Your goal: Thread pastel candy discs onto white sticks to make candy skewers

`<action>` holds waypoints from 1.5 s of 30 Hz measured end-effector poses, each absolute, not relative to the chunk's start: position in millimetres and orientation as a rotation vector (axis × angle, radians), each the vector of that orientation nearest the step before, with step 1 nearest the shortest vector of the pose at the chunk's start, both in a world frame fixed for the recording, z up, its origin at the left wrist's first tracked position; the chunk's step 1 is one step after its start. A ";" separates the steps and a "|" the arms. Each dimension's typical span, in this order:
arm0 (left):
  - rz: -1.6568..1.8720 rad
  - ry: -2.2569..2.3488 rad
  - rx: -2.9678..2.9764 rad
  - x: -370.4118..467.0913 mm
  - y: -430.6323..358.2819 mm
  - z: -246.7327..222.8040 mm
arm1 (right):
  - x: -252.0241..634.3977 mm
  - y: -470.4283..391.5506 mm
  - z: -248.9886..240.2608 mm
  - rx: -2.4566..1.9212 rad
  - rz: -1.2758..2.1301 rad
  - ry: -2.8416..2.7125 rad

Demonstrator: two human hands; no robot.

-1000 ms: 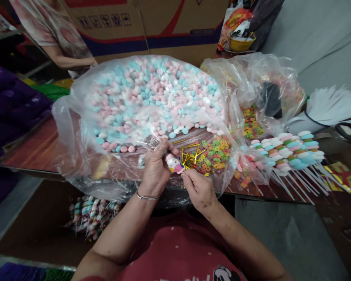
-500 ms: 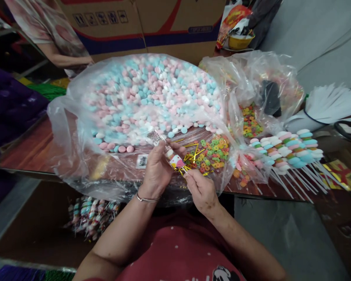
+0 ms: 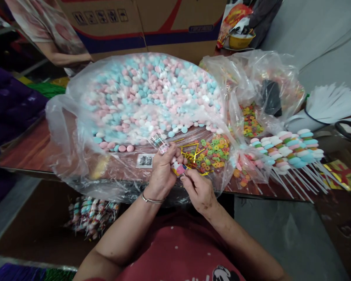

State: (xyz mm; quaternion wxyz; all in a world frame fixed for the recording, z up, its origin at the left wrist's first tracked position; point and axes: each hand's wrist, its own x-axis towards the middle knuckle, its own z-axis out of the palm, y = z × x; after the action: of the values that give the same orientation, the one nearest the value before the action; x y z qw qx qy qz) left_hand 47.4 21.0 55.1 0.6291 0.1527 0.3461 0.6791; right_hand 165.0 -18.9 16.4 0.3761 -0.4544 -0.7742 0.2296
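The left hand has shifted nearer the right hand, both pinching one wrapped candy.

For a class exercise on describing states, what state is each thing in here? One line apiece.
Wrapped sweet: held aslant
Left hand: closed around it
Right hand: pinching its lower end
Large clear bag: filled with pastel sweets
Ring sweets: piled loosely
Gold ties: scattered
Marshmallow skewers: threaded, piled
White sticks: bunched
Lower box: open, holding more skewers
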 end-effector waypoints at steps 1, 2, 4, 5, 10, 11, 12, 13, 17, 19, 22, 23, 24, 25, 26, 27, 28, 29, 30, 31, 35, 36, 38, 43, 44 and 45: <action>1.562 0.788 0.351 45.5 22.0 54.8 | 166.2 -20.0 16.0 -1.160 0.582 -1.985; 1.568 0.785 0.355 44.1 22.8 54.8 | 166.9 -21.2 15.4 -1.163 0.551 -1.993; 1.577 0.787 0.372 43.9 23.0 55.7 | 166.5 -23.0 14.3 -1.179 0.490 -1.997; 1.579 0.787 0.385 45.0 22.2 56.4 | 165.2 -23.5 14.1 -1.184 0.494 -1.982; 1.564 0.753 0.449 53.5 15.1 58.2 | 154.2 -24.2 14.9 -1.149 0.733 -1.826; 1.556 0.739 0.469 54.1 13.9 57.5 | 152.5 -24.6 14.5 -1.143 0.779 -1.798; 1.545 0.725 0.493 54.1 12.9 56.5 | 151.3 -25.0 13.8 -1.145 0.821 -1.771; 1.530 0.712 0.519 53.8 12.2 55.4 | 150.5 -25.5 12.7 -1.153 0.861 -1.747; 1.409 0.740 0.608 52.0 10.1 51.4 | 149.5 -25.8 5.8 -1.155 0.920 -1.706; 1.344 0.771 0.632 51.8 9.0 50.8 | 148.5 -25.0 2.0 -1.140 0.895 -1.708; 1.288 0.843 0.710 49.9 7.4 50.3 | 148.7 -23.2 1.3 -1.166 0.827 -1.762; 1.267 0.883 0.749 47.8 7.3 49.8 | 150.4 -22.5 3.8 -1.169 0.785 -1.825; 1.245 0.928 0.781 44.6 7.5 49.0 | 153.3 -21.6 8.2 -1.152 0.725 -1.921; 1.217 0.967 0.804 40.3 8.0 47.9 | 157.6 -20.6 14.5 -1.111 0.646 -2.035; 1.168 0.990 0.818 35.0 8.7 46.7 | 163.2 -19.5 22.3 -1.052 0.547 -2.150; 1.106 0.998 0.831 29.0 9.4 45.5 | 169.5 -18.2 31.3 -0.976 0.432 -2.251; 1.015 0.985 0.856 22.8 9.9 44.5 | 176.3 -16.8 40.6 -0.917 0.315 -2.297; 0.900 0.964 0.903 16.9 9.9 43.9 | 182.9 -15.4 49.4 -0.884 0.185 -2.306; 0.792 0.949 0.972 11.6 9.4 43.7 | 188.9 -14.0 56.9 -0.837 0.051 -2.332; 0.695 0.939 1.040 7.4 8.3 44.0 | 194.1 -12.7 62.6 -0.768 -0.044 -2.383; 0.378 0.785 1.119 1.3 1.5 50.3 | 205.5 -10.6 66.5 -0.554 -0.114 -2.590; 0.304 0.715 1.107 1.6 0.2 52.6 | 206.8 -11.2 64.8 -0.531 -0.123 -2.621; 0.201 0.587 1.150 2.8 -1.9 56.5 | 208.7 -13.0 61.7 -0.495 -0.195 -2.666; 0.560 0.716 1.751 6.9 -11.2 53.3 | 211.0 -13.2 61.9 -0.566 -0.284 -2.691; 0.662 0.798 1.868 7.1 -14.4 50.6 | 211.1 -12.2 62.3 -0.624 -0.271 -2.685; 0.731 0.864 1.979 6.8 -17.6 48.0 | 211.2 -11.0 62.8 -0.681 -0.240 -2.686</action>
State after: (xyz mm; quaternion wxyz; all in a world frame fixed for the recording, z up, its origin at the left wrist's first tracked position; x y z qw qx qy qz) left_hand 6.8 -17.6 48.0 0.4179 0.7886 0.3442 0.2915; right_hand 211.2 -11.0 62.8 0.1792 -0.2408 -0.9501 -0.0847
